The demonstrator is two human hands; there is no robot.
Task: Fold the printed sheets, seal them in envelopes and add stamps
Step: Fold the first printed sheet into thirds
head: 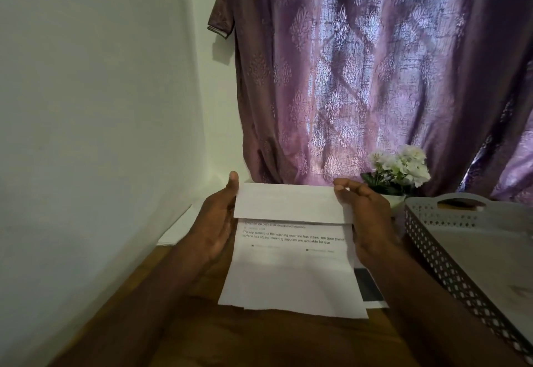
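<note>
A white printed sheet [291, 277] is held above the wooden table [259, 343], its top part folded down over the printed lines as a blank flap [288, 202]. My left hand [215, 222] grips the sheet's left edge, thumb up at the fold's corner. My right hand [366, 216] pinches the right edge at the fold. A second sheet with a dark printed patch [370, 286] shows under the right side.
A white perforated basket [450, 251] stands at the right, holding pale paper. A small pot of white flowers [399, 170] sits behind my right hand. More white sheets [178, 228] lie by the wall at the left. A purple curtain [375, 72] hangs behind.
</note>
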